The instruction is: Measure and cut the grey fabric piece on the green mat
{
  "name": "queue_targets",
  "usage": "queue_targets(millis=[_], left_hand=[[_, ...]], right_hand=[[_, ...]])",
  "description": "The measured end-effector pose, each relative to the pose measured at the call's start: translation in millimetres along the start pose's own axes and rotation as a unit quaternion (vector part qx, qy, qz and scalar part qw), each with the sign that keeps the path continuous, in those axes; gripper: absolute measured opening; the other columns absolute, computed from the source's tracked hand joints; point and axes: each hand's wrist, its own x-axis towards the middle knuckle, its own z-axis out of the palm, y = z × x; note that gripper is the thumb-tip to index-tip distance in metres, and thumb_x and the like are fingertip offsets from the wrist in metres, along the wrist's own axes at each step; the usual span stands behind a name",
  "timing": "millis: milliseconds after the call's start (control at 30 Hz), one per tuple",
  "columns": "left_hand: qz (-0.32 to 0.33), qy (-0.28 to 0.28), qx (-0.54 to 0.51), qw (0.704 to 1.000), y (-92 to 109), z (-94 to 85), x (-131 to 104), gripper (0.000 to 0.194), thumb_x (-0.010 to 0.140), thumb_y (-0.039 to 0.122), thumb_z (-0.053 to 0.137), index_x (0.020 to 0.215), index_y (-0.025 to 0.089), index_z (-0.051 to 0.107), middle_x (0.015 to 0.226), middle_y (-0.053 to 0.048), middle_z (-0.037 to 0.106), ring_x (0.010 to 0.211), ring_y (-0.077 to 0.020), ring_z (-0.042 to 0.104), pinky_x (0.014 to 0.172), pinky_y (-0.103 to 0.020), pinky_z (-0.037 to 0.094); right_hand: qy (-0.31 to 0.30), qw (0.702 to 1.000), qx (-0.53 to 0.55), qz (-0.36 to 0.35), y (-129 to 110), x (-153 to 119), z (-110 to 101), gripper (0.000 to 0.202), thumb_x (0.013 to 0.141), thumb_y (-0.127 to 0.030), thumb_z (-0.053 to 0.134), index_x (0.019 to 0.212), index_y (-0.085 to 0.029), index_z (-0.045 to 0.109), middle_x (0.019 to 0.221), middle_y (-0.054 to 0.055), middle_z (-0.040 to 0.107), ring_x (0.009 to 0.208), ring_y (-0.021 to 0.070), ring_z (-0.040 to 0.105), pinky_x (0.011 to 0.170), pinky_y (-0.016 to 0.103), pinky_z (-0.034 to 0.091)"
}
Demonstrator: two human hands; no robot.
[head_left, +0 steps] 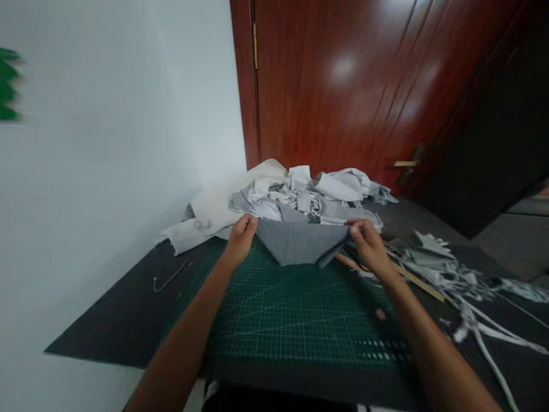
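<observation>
A grey cloth piece [300,243] is stretched between my two hands, above the far part of a green gridded cutting mat [291,320]. At its upper left corner, the thumb and fingers of my left hand [243,232] pinch the cloth. My right hand [364,237] grips the upper right corner in the same way. The top edge runs nearly straight, while the lower part hangs down and narrows, with a fold at its right end. Right behind the cloth lies a heap of white and grey fabric pieces [300,197].
A wooden ruler [422,284] and tangled scraps and strips [437,266] lie on the right of the dark table [115,320]. A thin bent wire or cord [169,278] lies left of the mat. White wall stands left, a red-brown door [326,86] behind.
</observation>
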Motion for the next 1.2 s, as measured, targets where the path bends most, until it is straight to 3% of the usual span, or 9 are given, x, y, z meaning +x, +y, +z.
queue_targets(millis=[167, 267, 400, 500, 600, 733, 933, 1033, 1200], left_hand=[[-0.031, -0.001, -0.001, 1.000, -18, 17.5, -1, 0.062, 0.084, 0.082, 0.053, 0.079, 0.020, 0.051, 0.070, 0.002, 0.052, 0.064, -0.0133, 0.049, 0.057, -0.023, 0.042], [-0.082, -0.015, 0.058, 0.995, -38, 17.5, -2, 0.058, 0.086, 0.076, 0.056, 0.075, 0.019, 0.051, 0.065, 0.002, 0.051, 0.060, -0.0139, 0.051, 0.054, -0.023, 0.042], [-0.148, -0.063, 0.171, 0.972, -57, 10.9, -6, 0.043, 0.086, 0.061, 0.067, 0.084, 0.019, 0.055, 0.055, 0.005, 0.050, 0.047, -0.0142, 0.049, 0.046, -0.023, 0.039], [-0.147, -0.115, 0.242, 0.952, -56, 7.5, -9, 0.047, 0.080, 0.051, 0.077, 0.106, 0.017, 0.060, 0.063, 0.002, 0.059, 0.053, -0.0190, 0.059, 0.052, -0.029, 0.049], [-0.088, -0.161, 0.299, 0.936, -48, 3.6, -12, 0.048, 0.074, 0.036, 0.082, 0.115, 0.019, 0.064, 0.089, -0.005, 0.069, 0.087, -0.0271, 0.069, 0.082, -0.039, 0.055], [0.006, -0.231, 0.358, 0.905, -42, -6.0, -12, 0.038, 0.073, 0.017, 0.075, 0.109, 0.025, 0.071, 0.128, -0.007, 0.065, 0.128, -0.0323, 0.054, 0.114, -0.047, 0.037], [0.064, -0.271, 0.380, 0.882, -49, -9.5, -6, 0.021, 0.077, 0.010, 0.063, 0.093, 0.022, 0.071, 0.105, -0.005, 0.071, 0.108, -0.0265, 0.060, 0.106, -0.043, 0.041], [0.073, -0.248, 0.360, 0.896, -51, -6.8, -6, 0.020, 0.072, 0.008, 0.063, 0.086, 0.022, 0.067, 0.094, -0.004, 0.068, 0.098, -0.0252, 0.059, 0.098, -0.040, 0.044], [0.056, -0.181, 0.289, 0.938, -54, -7.8, -2, 0.020, 0.065, 0.003, 0.053, 0.074, 0.021, 0.057, 0.077, 0.000, 0.059, 0.082, -0.0204, 0.056, 0.080, -0.032, 0.046]], right_hand=[[0.048, 0.983, -0.020, 0.176, 5, -5, 10, 0.041, 0.091, -0.065, 0.050, 0.090, -0.025, 0.056, 0.078, 0.000, 0.058, 0.080, 0.0230, 0.056, 0.072, 0.033, 0.045], [0.002, 0.964, -0.008, 0.267, 19, -10, 24, 0.045, 0.085, -0.069, 0.053, 0.084, -0.024, 0.057, 0.070, 0.000, 0.059, 0.073, 0.0233, 0.057, 0.063, 0.032, 0.044], [-0.071, 0.947, -0.014, 0.312, 37, -21, 38, 0.042, 0.075, -0.065, 0.067, 0.077, -0.023, 0.058, 0.061, -0.001, 0.057, 0.061, 0.0222, 0.056, 0.056, 0.032, 0.043], [-0.093, 0.943, -0.023, 0.317, 40, -25, 39, 0.046, 0.064, -0.056, 0.081, 0.087, -0.022, 0.061, 0.075, 0.003, 0.065, 0.074, 0.0264, 0.063, 0.065, 0.036, 0.049], [-0.161, 0.946, -0.012, 0.280, 35, -25, 33, 0.067, 0.060, -0.046, 0.087, 0.116, -0.020, 0.062, 0.101, 0.008, 0.069, 0.098, 0.0323, 0.066, 0.087, 0.043, 0.052], [-0.281, 0.923, 0.024, 0.261, 30, -21, 16, 0.073, 0.072, -0.045, 0.082, 0.136, -0.021, 0.055, 0.113, 0.009, 0.069, 0.108, 0.0329, 0.064, 0.095, 0.047, 0.050], [-0.363, 0.871, 0.155, 0.293, 36, -16, -10, 0.055, 0.072, -0.039, 0.083, 0.122, -0.025, 0.063, 0.116, 0.007, 0.073, 0.108, 0.0302, 0.067, 0.096, 0.045, 0.052], [-0.357, 0.889, 0.153, 0.243, 45, -15, -9, 0.042, 0.068, -0.035, 0.083, 0.107, -0.024, 0.070, 0.107, 0.005, 0.075, 0.105, 0.0289, 0.068, 0.097, 0.044, 0.051], [-0.289, 0.927, 0.102, 0.217, 53, -13, 5, 0.024, 0.065, -0.034, 0.083, 0.079, -0.022, 0.069, 0.082, 0.001, 0.072, 0.082, 0.0242, 0.066, 0.082, 0.038, 0.052]])
